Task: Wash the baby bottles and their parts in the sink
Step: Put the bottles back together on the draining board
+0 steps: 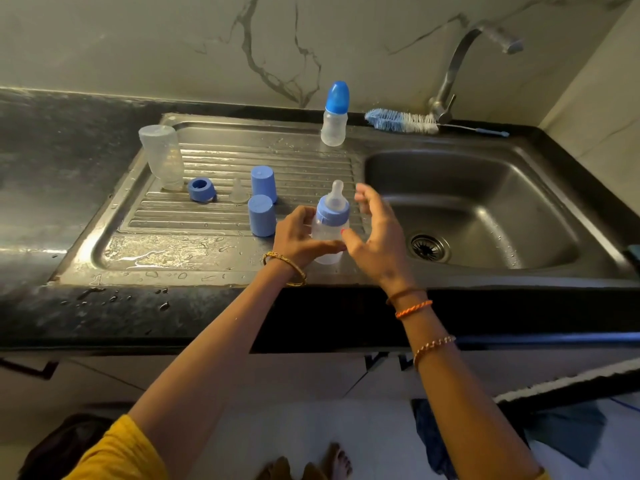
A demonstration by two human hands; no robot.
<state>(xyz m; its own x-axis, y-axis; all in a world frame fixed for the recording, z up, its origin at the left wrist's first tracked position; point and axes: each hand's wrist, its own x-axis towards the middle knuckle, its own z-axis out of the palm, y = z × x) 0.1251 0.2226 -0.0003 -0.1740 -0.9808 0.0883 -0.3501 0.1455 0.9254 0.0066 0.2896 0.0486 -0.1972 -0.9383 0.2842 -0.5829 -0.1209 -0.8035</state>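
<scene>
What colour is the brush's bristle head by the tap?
Blue at the tip, white toward the handle, on the brush; head view.

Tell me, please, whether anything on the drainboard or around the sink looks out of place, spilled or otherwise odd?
Nothing looks damaged. Water is pooled along the front of the drainboard, with drops on the counter edge. The blue ring sits tilted rather than flat. The bottle brush lies on the sink's back rim.

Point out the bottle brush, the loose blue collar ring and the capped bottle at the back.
bottle brush (401, 121): head view, on its bristles.
blue collar ring (201, 189): head view, on its rim.
capped bottle (334, 128): head view, on its clear body.
</scene>
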